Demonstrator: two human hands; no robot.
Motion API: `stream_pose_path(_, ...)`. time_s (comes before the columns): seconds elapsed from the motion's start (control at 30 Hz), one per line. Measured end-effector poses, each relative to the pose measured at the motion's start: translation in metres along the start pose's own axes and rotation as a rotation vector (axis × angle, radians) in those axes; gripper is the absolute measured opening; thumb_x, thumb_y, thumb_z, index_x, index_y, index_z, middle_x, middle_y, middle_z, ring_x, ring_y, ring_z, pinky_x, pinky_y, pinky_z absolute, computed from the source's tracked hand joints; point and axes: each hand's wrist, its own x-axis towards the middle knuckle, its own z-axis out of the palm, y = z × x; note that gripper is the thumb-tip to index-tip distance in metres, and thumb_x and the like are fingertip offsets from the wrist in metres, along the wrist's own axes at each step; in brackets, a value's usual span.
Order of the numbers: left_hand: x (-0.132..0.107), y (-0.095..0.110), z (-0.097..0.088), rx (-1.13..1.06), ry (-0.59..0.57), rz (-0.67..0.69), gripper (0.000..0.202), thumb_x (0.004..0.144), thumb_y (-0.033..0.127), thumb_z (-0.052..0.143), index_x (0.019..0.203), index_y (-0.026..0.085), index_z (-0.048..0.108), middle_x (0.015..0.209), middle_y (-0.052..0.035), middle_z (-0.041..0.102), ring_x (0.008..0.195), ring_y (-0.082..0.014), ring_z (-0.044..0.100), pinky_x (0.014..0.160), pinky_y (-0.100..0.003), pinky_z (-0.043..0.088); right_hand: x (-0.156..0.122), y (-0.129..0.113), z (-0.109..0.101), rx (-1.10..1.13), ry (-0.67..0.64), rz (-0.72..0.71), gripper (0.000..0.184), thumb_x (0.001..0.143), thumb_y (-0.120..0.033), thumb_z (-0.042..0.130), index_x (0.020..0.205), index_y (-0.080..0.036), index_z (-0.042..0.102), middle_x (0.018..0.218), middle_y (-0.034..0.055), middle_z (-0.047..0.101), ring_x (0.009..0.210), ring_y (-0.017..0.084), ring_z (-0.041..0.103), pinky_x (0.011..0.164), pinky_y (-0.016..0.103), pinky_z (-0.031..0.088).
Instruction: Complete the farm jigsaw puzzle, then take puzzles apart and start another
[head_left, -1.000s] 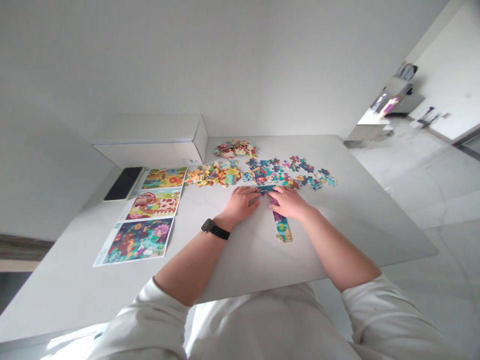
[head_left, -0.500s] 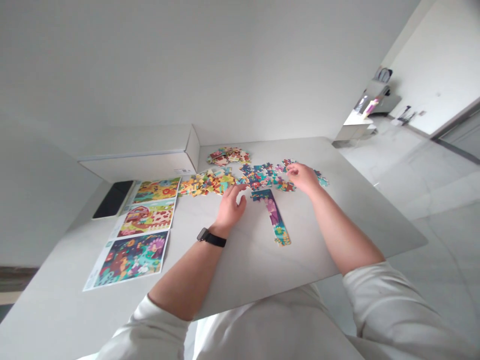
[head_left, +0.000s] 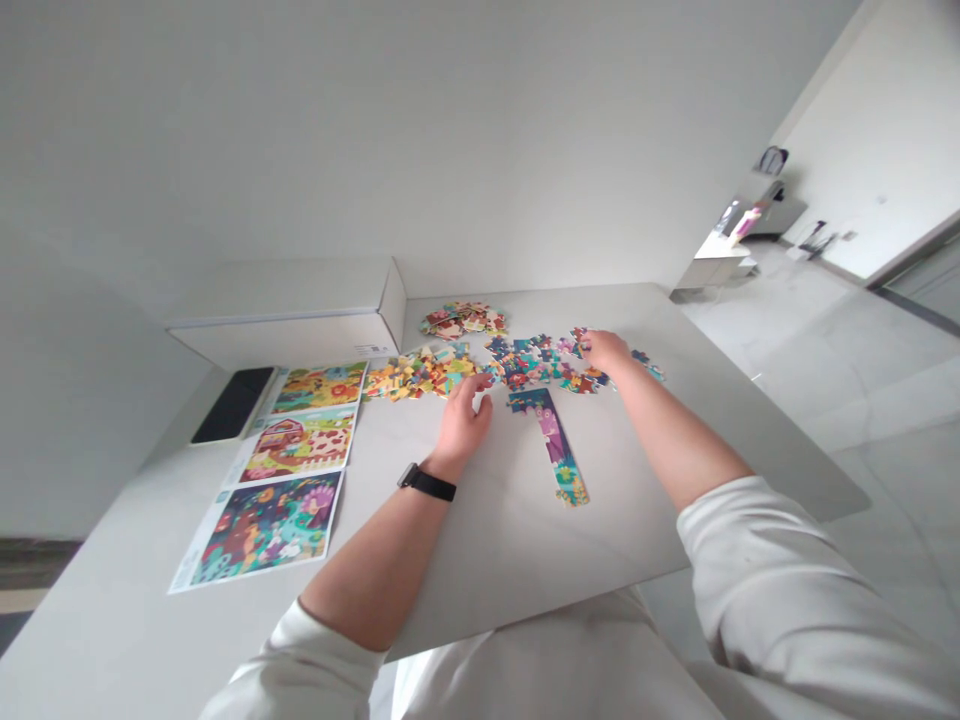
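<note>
Three printed pictures (head_left: 302, 443) lie beside a phone (head_left: 234, 405); left grip (head_left: 463, 418) apart, right grip (head_left: 607, 351) unclear.

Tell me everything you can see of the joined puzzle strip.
The puzzle strip looks like printed cardboard, its pieces linked in a shape like a 7. The short arm is dark blue; the long one turns purple, with two pale eye-like spots, then green and yellow. It lies flat on the table, on the person's side of the loose pieces. Neither the left hand nor the right hand touches it.
</note>
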Motion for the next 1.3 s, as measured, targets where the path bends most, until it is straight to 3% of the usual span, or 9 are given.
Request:
stream_pose_path(0.33,0.001,0.001,0.001,-0.013,-0.012,-0.012,0.036,0.093,0.013,0.056,0.127,0.022,0.066,0.115,-0.0082,0.075,0.107,-0.0227,0.07,0.102,-0.043,0.058,0.012,0.008,-0.002,-0.024,-0.024,-0.054,0.05,0.086,-0.023,0.082,0.136,-0.024,0.078,0.129,0.0116,0.08,0.113,0.026,0.075,0.095,0.031,0.054)
stream_pose_path(0.47,0.0,0.002,0.001,-0.014,-0.019,-0.016,0.037,0.094,0.013,0.056,0.128,0.022,0.066,0.117,-0.0084,0.075,0.109,-0.0231,0.07,0.103,-0.043,0.058,0.007,0.01,-0.012,0.064,0.029,-0.043,0.037,0.08,-0.025,0.085,0.116,-0.024,0.085,0.119,0.0098,0.083,0.107,0.028,0.076,0.091,0.032,0.055)
stream_pose_path(0.6,0.0,0.002,0.001,-0.019,-0.02,-0.014,0.038,0.093,0.012,0.057,0.128,0.023,0.066,0.117,-0.0083,0.075,0.112,-0.0235,0.07,0.104,-0.043,0.058,-0.007,0.004,-0.028,0.345,0.063,-0.094,0.017,0.078,-0.031,0.085,0.094,-0.024,0.084,0.094,0.0041,0.083,0.091,0.024,0.075,0.083,0.032,0.053)
stream_pose_path(0.73,0.0,0.002,0.002,-0.048,-0.029,-0.019,0.034,0.096,0.019,0.062,0.129,0.022,0.066,0.116,-0.0083,0.075,0.109,-0.0235,0.07,0.103,-0.044,0.057,-0.039,-0.025,-0.036,0.857,0.04,-0.276,0.035,0.078,-0.049,0.086,0.095,-0.02,0.077,0.083,0.0025,0.076,0.076,0.019,0.066,0.076,0.032,0.051)
stream_pose_path(0.8,0.0,0.002,0.002,-0.088,-0.037,-0.034,0.03,0.099,0.028,0.065,0.129,0.022,0.066,0.115,-0.0086,0.076,0.107,-0.0233,0.071,0.101,-0.043,0.058,-0.062,-0.046,-0.03,1.12,-0.017,-0.34,0.046,0.076,-0.054,0.087,0.105,-0.021,0.075,0.089,0.002,0.075,0.076,0.018,0.064,0.072,0.031,0.05)
stream_pose_path(0.93,-0.002,0.005,0.0,-0.208,-0.063,-0.09,0.035,0.104,0.048,0.065,0.126,0.021,0.067,0.111,-0.0092,0.077,0.102,-0.0218,0.073,0.096,-0.038,0.058,-0.101,-0.081,0.0,1.392,-0.243,-0.326,0.054,0.066,-0.055,0.094,0.104,-0.024,0.073,0.089,0.0001,0.071,0.078,0.017,0.063,0.068,0.029,0.05)
stream_pose_path(1.1,-0.005,0.009,-0.003,-0.298,-0.044,-0.135,0.048,0.103,0.06,0.065,0.13,0.021,0.063,0.107,-0.0085,0.078,0.101,-0.0215,0.074,0.096,-0.038,0.058,-0.114,-0.088,0.035,1.428,-0.343,-0.275,0.053,0.068,-0.056,0.094,0.105,-0.025,0.073,0.084,-0.0015,0.068,0.075,0.016,0.062,0.063,0.027,0.048)
stream_pose_path(1.3,-0.006,0.01,-0.001,-0.313,-0.1,-0.123,0.048,0.098,0.059,0.072,0.126,0.022,0.064,0.103,-0.0074,0.078,0.099,-0.0209,0.075,0.098,-0.038,0.056,-0.112,-0.086,0.044,1.425,-0.314,-0.28,0.053,0.071,-0.055,0.092,0.111,-0.025,0.075,0.086,-0.0002,0.07,0.075,0.016,0.062,0.062,0.027,0.048)
